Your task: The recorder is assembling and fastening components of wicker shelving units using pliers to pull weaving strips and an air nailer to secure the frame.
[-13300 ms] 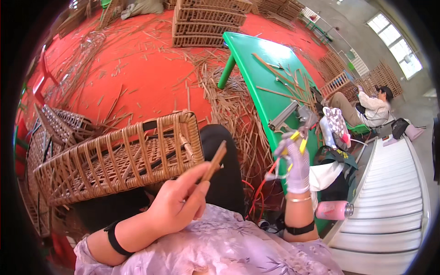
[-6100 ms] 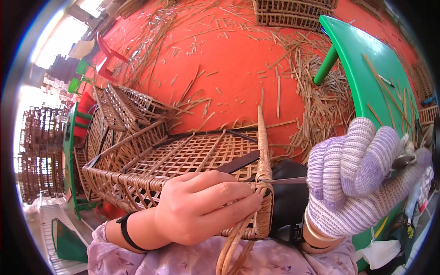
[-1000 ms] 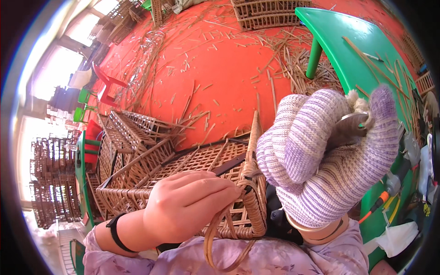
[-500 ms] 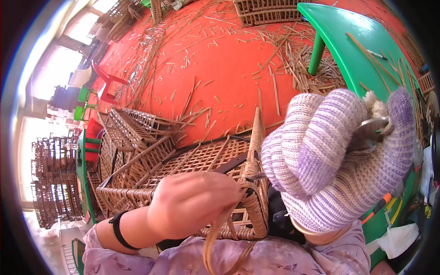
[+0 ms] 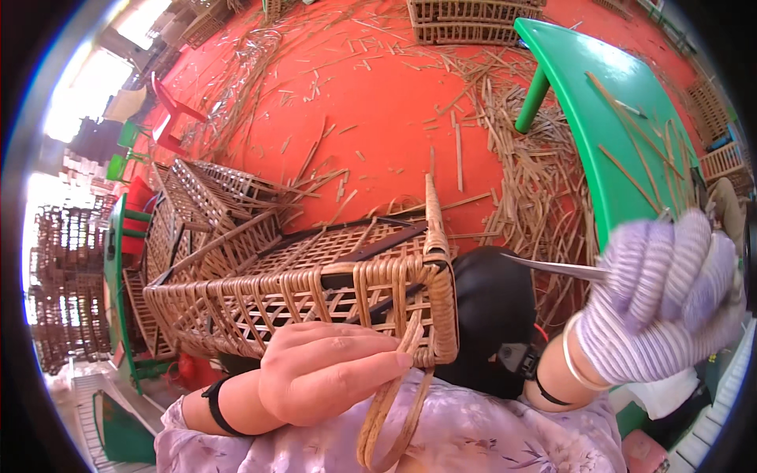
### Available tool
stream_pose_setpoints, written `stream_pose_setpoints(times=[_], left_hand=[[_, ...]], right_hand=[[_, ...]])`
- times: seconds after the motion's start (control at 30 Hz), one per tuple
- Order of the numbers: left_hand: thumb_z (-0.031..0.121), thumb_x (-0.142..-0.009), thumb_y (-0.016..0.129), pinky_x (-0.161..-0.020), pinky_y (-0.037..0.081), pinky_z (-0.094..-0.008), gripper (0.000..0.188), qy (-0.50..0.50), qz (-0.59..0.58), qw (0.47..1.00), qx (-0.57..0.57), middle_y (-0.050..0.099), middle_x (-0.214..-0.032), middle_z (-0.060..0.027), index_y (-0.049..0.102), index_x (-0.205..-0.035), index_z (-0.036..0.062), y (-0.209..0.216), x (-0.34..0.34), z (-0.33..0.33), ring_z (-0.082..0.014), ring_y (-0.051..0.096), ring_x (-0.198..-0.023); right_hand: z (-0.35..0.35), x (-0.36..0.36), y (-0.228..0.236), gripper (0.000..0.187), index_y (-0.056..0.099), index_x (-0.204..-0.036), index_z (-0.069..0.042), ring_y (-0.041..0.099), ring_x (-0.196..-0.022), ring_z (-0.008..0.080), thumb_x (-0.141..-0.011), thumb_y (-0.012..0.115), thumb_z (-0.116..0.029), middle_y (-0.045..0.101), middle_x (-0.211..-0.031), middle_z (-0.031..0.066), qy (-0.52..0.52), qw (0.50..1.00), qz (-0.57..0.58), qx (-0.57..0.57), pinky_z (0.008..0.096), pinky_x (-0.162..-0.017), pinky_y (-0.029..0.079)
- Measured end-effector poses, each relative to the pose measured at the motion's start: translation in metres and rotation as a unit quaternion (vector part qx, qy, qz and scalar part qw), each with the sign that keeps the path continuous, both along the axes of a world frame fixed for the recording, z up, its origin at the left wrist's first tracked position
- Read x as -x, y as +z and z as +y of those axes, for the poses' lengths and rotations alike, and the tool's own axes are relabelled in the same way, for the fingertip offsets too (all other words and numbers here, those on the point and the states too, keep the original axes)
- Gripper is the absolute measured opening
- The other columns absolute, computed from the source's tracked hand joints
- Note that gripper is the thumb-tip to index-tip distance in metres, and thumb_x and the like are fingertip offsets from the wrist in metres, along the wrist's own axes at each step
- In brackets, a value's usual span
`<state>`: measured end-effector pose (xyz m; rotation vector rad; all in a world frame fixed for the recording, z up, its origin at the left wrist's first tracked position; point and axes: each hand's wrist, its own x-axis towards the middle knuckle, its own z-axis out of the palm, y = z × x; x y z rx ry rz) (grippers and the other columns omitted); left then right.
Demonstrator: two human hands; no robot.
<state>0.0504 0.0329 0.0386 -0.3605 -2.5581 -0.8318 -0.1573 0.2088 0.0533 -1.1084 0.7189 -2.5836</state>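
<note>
A woven wicker basket (image 5: pixel 236 303) lies on its side across my lap, its wrapped rim facing me. At its near right corner my bare left hand (image 5: pixel 335 370) is closed on a tan wicker strip (image 5: pixel 377 430), which loops down over my clothing. Off to the right, my right hand (image 5: pixel 666 296), in a striped lilac-and-white knit glove, grips a pointed metal tool (image 5: pixel 556 268). The tool's slim tip points left toward the basket corner, clear of it. Its handle is hidden in the glove, which is slightly blurred. A dark strip (image 5: pixel 382 243) runs along the basket's side.
Other wicker baskets (image 5: pixel 209 201) lie just beyond at the left, and one more basket (image 5: pixel 473 24) stands far off. A green table (image 5: pixel 579 87) with loose strips is at the right. Wicker scraps (image 5: pixel 528 177) litter the red floor (image 5: pixel 378 118). A red chair (image 5: pixel 169 118) stands far left.
My right hand has swung right, drawing the tool away from the basket corner. My left hand has come slightly down along the strip, and the basket sits lower and further left in view.
</note>
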Motion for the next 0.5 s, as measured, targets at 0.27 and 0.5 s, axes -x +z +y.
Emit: stream_pose_setpoints(times=[0.27, 0.5], left_hand=[[0.029, -0.089, 0.052, -0.072, 0.055, -0.033, 0.036, -0.011, -0.136, 0.934, -0.33, 0.071, -0.084, -0.0188, 0.068, -0.089, -0.0043, -0.004, -0.029, 0.008, -0.027, 0.07, -0.077], [0.007, -0.081, 0.073, -0.075, 0.053, -0.0279, 0.022, 0.103, -0.121, 0.882, -0.444, 0.063, -0.091, -0.0122, 0.061, -0.095, -0.0046, -0.013, -0.06, 0.015, -0.0199, 0.066, -0.082]], right_hand=[[0.144, 0.007, -0.029, 0.044, 0.053, -0.068, -0.004, 0.043, -0.04, 0.0134, -0.098, 0.042, -0.034, 0.045, -0.054, 0.0043, -0.394, 0.872, 0.007, -0.289, 0.025, -0.039, 0.035], [0.25, 0.076, -0.093, 0.031, 0.061, -0.088, -0.006, 0.061, -0.076, 0.0378, -0.096, 0.048, -0.032, 0.062, -0.079, 0.0186, -0.603, 0.402, 0.216, -0.655, 0.0436, -0.066, 0.048]])
